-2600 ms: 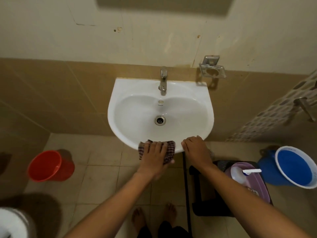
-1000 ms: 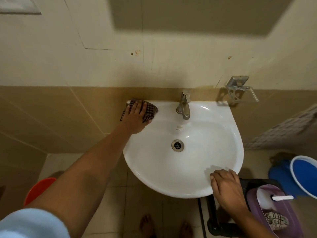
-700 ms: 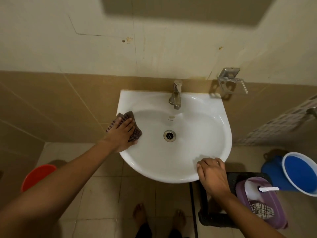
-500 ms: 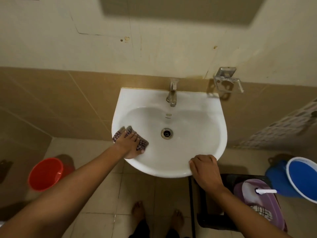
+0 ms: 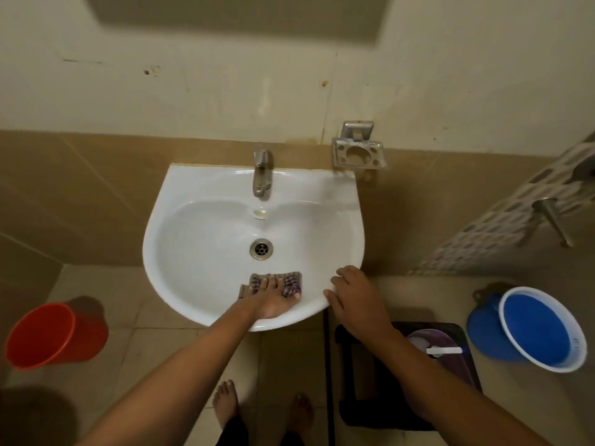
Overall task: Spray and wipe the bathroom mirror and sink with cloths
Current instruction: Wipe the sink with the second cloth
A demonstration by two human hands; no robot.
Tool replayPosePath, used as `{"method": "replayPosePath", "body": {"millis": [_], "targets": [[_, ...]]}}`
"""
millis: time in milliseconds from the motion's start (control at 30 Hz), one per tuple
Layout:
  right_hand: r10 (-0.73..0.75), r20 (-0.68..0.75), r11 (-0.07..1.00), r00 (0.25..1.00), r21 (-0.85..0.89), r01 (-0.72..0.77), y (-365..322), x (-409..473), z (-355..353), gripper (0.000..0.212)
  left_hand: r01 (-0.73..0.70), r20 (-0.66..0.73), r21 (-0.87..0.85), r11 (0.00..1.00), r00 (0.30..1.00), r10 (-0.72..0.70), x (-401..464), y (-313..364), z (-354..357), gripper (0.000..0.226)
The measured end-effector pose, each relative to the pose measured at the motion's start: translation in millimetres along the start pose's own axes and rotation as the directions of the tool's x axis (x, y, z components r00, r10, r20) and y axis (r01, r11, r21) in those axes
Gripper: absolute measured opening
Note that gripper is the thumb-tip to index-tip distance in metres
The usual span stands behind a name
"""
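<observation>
- A red bucket (image 5: 48,336) stands on the floor tiles, well left of the sink.
- The left hand (image 5: 273,300) presses a checked cloth (image 5: 291,283) flat, fingers spread, inside the white sink (image 5: 199,246) near its front, just below the drain (image 5: 261,249).
- The right hand (image 5: 357,294) rests on the sink's front right rim, fingers seemingly loosely curled, holding nothing.
- A blue bucket (image 5: 537,329) sits far right.
</observation>
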State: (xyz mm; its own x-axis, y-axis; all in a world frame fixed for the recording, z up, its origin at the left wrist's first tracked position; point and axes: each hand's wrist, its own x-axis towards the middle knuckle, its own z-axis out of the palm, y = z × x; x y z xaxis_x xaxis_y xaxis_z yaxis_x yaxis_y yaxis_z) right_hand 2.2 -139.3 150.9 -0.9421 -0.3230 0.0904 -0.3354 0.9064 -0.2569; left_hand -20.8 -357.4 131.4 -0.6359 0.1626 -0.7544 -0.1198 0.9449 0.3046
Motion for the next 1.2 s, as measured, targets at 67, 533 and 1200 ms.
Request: {"method": "replayPosePath", "body": {"millis": [67,533,1200], "targets": [[0.068,-0.002,0.998,0.998,0.018,-0.068,3.5,-2.2,1.6,0.036,0.010,-0.024,-0.073,0.997,1.000,-0.012,25.5,16.2,6.4,0.086],[0.081,-0.042,0.986,0.996,0.147,-0.074,16.7,-4.6,4.6,0.036,-0.107,-0.257,-0.764,0.637,0.955,-0.148,82.7,154.1,-44.5,0.096],[0.156,-0.092,0.980,0.983,0.139,-0.143,10.0,3.7,-2.7,0.022,-0.257,0.073,0.112,0.960,0.965,0.250,-81.5,-76.0,-35.7,0.060]]}}
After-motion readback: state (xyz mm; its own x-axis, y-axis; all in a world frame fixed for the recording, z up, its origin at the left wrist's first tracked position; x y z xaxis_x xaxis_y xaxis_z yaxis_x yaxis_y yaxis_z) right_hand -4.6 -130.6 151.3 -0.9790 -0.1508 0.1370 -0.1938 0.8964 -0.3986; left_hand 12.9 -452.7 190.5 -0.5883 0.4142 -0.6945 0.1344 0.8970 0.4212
